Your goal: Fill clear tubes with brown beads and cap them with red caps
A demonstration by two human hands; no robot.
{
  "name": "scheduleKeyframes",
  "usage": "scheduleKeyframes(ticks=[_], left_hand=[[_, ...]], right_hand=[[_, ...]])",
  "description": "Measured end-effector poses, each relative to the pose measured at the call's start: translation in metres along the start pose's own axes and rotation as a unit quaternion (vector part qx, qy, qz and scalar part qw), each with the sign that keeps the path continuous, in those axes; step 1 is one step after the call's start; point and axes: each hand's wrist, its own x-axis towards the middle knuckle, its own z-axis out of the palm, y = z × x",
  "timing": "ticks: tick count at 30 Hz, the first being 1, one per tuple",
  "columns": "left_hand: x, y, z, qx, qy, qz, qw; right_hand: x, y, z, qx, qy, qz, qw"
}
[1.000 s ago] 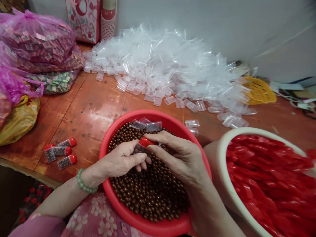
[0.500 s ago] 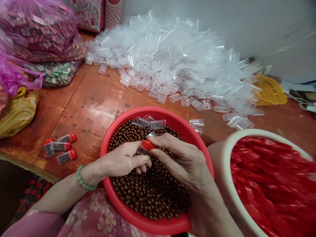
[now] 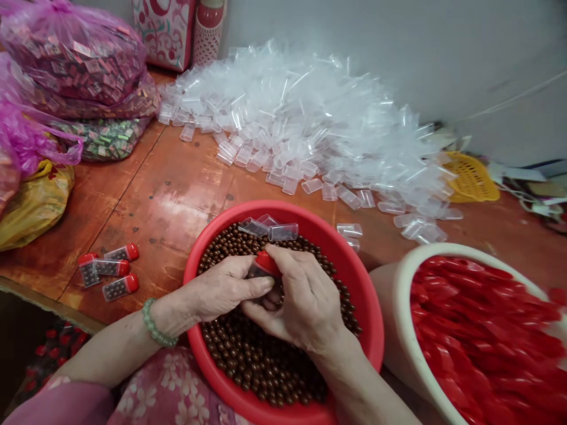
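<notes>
Over a red basin of small brown balls, both my hands close round one small clear plastic tube with a red cap. My left hand, a green bead bracelet at its wrist, grips the tube's body, with the thumb across it. My right hand has its fingers on the red cap and beside the tube; they hide part of it. Clear empty tubes rest on the balls at the basin's far side.
Several filled, red-capped tubes lie on the wooden table at left. A large heap of clear tubes spreads along the wall. A cream bucket of red caps stands at right, a yellow basket behind. Purple bags sit at far left.
My right hand has shifted from pinching the red cap at its side to wrapping over the cap and tube. The clear piece by the cap no longer shows. The view has tilted slightly.
</notes>
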Motion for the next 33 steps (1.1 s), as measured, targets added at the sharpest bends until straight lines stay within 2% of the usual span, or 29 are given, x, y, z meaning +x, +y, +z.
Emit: scheduleKeyframes(ticks=[4,13,15,19,23,25,29,31,33], left_hand=[[-0.001,0.001,-0.001,-0.021,-0.005,-0.023,1.0],[0.0,0.001,-0.002,-0.055,0.006,-0.014,0.998],[0.004,0.004,-0.001,-0.067,0.038,-0.022,0.997],[0.012,0.002,0.002,-0.059,0.143,-0.043,0.987],[0.014,-0.003,0.009,-0.012,0.223,0.055,0.973],[0.014,-0.004,0.013,0.018,0.239,0.082,0.967],[0.013,-0.002,0.019,0.061,0.259,0.062,0.962],[0.012,0.0,0.017,0.079,0.27,0.056,0.958],[0.006,0.004,0.012,0.119,0.274,0.073,0.952]], right_hand=[[0.0,0.001,0.0,-0.01,0.004,-0.021,1.0],[0.001,0.004,0.002,-0.014,0.0,-0.034,0.999],[0.0,0.005,0.002,-0.017,-0.028,-0.037,0.999],[-0.003,0.004,0.005,-0.03,-0.074,-0.036,0.996],[-0.005,0.007,0.006,-0.021,-0.04,-0.057,0.997],[-0.004,0.01,0.006,-0.021,-0.016,-0.077,0.997],[0.0,0.009,0.008,-0.01,0.017,-0.089,0.996],[0.004,0.005,0.008,0.008,0.01,-0.086,0.996],[0.008,0.002,0.005,0.041,-0.035,-0.067,0.996]])
